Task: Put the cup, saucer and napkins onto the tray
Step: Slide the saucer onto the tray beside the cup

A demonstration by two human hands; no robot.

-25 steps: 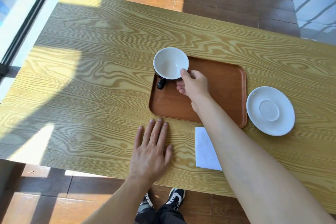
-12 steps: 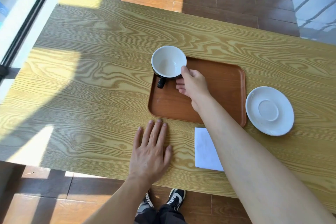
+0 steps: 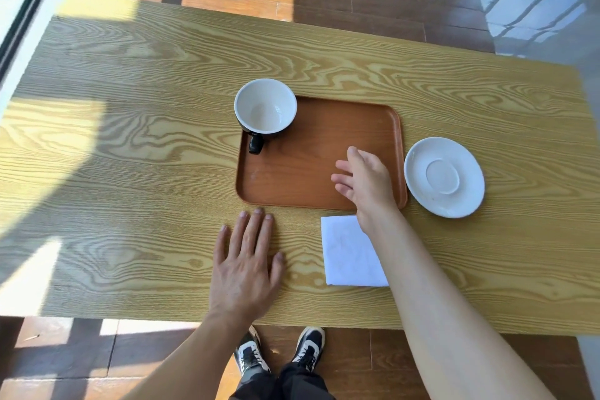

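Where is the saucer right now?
Head view: the saucer lies on the table, just right of the tray, beyond the napkin.

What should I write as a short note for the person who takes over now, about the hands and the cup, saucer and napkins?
Left hand: flat on the table, empty.
Right hand: open, empty, above the tray's right part.
Cup: upright on the tray, far left corner. Done.
Saucer: on the table, just right of the tray. Left to do.
Napkins: on the table, near side of the tray, partly under the right forearm. Left to do.
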